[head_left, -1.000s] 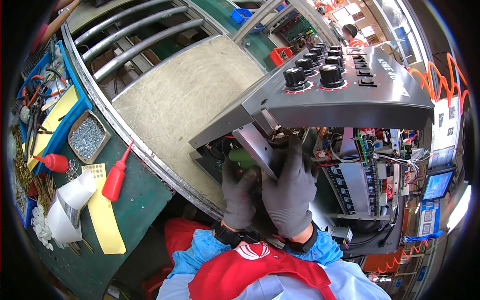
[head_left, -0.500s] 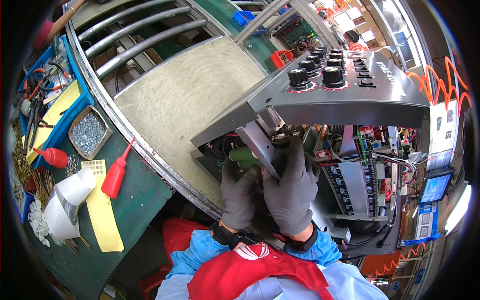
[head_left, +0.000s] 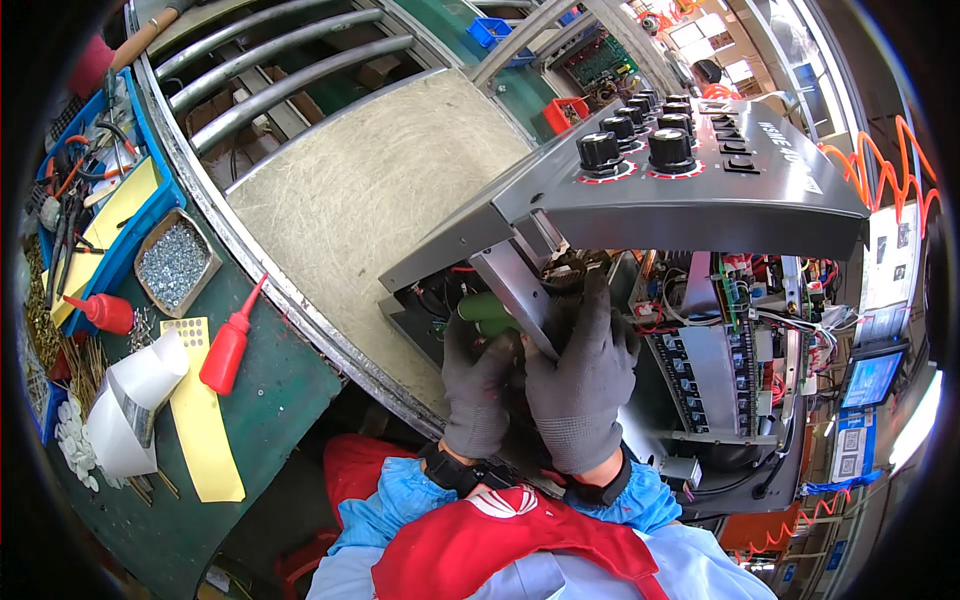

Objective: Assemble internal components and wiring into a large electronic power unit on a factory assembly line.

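Both my hands, in dark grey gloves, reach into the side of a grey metal machine housing [head_left: 640, 222] with black knobs on its panel. My left hand [head_left: 474, 395] is bent beside two green cylinders [head_left: 485, 311], thumb and fingers drawn together. Its fingertips are hidden inside, so what they hold cannot be made out. My right hand [head_left: 583, 375] is closed about the lower end of a bare metal strip [head_left: 512, 290], thumb on one side and fingers on the other. Its fingertips are partly hidden among dark parts.
Wiring and circuit boards [head_left: 730, 290] fill the housing's right side. A worn metal plate [head_left: 370, 180] lies left, beside rollers [head_left: 300, 90]. The green bench [head_left: 270, 420] holds red squeeze bottles [head_left: 228, 352], a tray of small metal parts [head_left: 178, 262] and a blue tool bin [head_left: 150, 200]. Another person's arm [head_left: 145, 35] shows top left.
My hands keep almost the same place and grip. The housing's panel appears shifted slightly to the right. The other person's arm at top left reaches further in, now showing a gloved hand.
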`<state>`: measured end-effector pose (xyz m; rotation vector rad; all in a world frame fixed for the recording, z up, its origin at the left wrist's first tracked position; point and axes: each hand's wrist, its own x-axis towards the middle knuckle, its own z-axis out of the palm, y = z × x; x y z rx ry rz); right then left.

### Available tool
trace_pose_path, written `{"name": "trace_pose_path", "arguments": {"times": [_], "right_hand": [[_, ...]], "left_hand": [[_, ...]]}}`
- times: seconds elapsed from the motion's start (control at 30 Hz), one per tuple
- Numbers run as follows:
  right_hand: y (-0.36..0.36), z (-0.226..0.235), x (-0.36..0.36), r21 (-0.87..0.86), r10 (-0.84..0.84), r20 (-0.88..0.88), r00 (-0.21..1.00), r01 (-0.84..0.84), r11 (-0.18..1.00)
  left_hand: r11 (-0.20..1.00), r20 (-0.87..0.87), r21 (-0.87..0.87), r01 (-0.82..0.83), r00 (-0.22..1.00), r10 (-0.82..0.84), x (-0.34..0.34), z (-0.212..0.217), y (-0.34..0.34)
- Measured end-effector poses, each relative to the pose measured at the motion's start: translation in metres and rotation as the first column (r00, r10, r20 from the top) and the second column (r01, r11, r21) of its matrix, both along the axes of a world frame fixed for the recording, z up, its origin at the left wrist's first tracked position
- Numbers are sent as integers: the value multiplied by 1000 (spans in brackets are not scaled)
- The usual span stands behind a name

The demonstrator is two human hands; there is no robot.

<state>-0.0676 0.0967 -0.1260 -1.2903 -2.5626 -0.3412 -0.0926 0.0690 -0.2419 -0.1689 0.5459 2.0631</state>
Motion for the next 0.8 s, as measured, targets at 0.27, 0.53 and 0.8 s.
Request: {"name": "trace_pose_path", "arguments": {"times": [0.27, 0.53, 0.8], "right_hand": [[0, 1, -2, -19, -37, 21, 999, 37, 999], [-2, 2, 0, -41, -45, 22, 999, 45, 998], [1, -2, 2, 47, 28, 1, 1000, -28, 998]], "left_hand": [[999, -6, 10, 37, 999, -37, -2, 2, -2], [1000, -12, -3, 6, 1000, -6, -2, 5, -2], [1000, -14, -8, -7, 1000, 7, -2, 5, -2]]}}
